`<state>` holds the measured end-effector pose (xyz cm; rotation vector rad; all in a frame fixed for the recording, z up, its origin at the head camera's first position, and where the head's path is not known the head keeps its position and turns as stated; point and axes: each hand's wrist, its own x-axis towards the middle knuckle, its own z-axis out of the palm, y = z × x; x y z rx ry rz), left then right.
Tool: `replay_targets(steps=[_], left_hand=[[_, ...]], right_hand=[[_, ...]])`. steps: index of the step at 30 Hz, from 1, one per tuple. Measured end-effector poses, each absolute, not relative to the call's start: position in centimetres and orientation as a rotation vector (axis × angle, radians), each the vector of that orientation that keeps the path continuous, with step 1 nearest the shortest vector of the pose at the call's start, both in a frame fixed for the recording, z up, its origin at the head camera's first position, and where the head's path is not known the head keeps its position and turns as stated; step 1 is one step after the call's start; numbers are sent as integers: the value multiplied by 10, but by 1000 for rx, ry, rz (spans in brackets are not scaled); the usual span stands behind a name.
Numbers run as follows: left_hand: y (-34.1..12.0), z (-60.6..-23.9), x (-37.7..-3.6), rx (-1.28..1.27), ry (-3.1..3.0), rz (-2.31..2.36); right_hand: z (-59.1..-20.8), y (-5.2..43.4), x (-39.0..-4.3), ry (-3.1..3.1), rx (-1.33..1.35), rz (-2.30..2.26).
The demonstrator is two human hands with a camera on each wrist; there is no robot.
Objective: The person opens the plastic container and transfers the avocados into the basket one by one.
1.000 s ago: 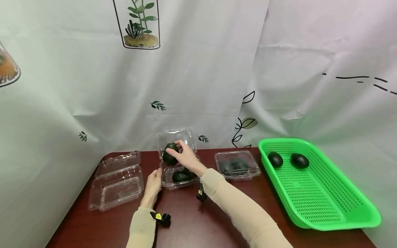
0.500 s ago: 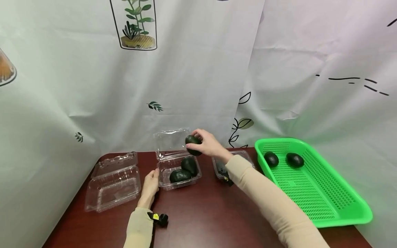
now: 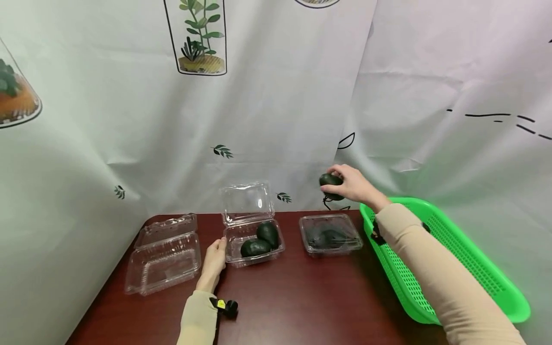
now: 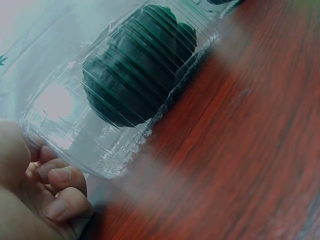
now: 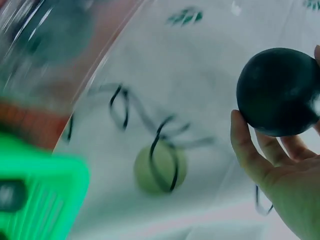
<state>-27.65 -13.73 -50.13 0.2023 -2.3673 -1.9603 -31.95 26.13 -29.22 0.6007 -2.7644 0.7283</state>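
Observation:
My right hand (image 3: 350,184) grips a dark avocado (image 3: 330,181) (image 5: 280,91) in the air, above and between the shut clear box (image 3: 330,234) and the green basket (image 3: 448,268). My left hand (image 3: 214,262) rests against the left end of an open clear clamshell box (image 3: 254,239) on the table. In the left wrist view its fingers (image 4: 57,192) are curled beside the box wall (image 4: 100,145). Two avocados (image 3: 261,241) (image 4: 137,62) lie in that box. Its lid (image 3: 247,202) stands upright behind.
An empty open clamshell (image 3: 165,254) sits at the left of the dark red table (image 3: 293,302). The shut clear box holds dark fruit. My right sleeve hides much of the green basket. A white printed curtain (image 3: 276,105) hangs close behind.
My right hand lifted an avocado out of the open box and carried it right and upward, past the shut box toward the basket. The left hand stayed at the box.

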Motion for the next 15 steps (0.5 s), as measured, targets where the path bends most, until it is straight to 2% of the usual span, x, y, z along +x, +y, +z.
replay_targets(steps=[7,15], left_hand=[[-133,-500,-277,203,-2378,-1955],[-131,-501,-276,217,-2374,-1936]], right_hand=[[-303,327,-316,-2828,441,715],[-327,380,-296,-2893,340,656]])
